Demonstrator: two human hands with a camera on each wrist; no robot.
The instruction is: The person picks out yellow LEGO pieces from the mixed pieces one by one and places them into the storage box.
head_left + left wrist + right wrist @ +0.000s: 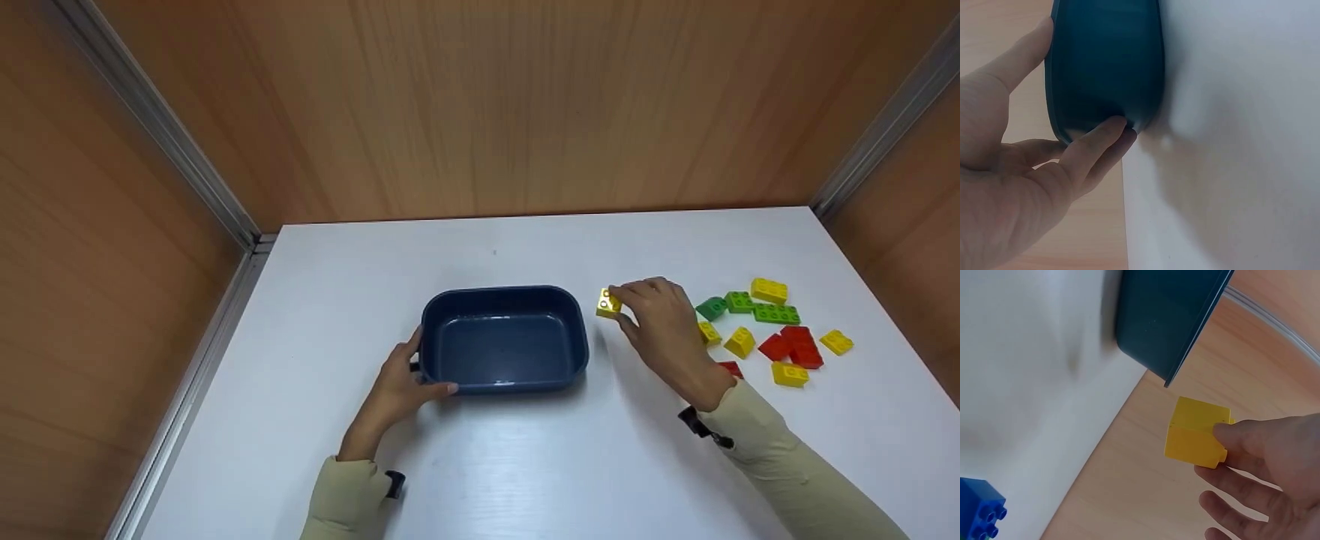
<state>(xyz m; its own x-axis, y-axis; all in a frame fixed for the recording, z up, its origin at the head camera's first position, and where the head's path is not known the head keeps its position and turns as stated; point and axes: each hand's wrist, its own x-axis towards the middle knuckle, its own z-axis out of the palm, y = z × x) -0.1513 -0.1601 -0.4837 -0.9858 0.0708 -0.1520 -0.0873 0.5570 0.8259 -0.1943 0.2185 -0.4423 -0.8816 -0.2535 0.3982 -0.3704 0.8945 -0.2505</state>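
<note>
A dark blue rectangular baking dish stands on the white table, its bare inner bottom showing. At the dish's left end, my left hand holds it, the thumb along the near side and the fingers at the left side by the small handle. Just right of the dish, my right hand pinches a yellow toy brick between thumb and fingers, above the table. In the right wrist view the yellow brick is apart from the dish, and the lower fingers do not touch the brick.
Loose bricks lie at the right: several yellow ones, green ones and red ones. The right wrist view also shows a blue brick. Wooden panels wall the table at the back and sides.
</note>
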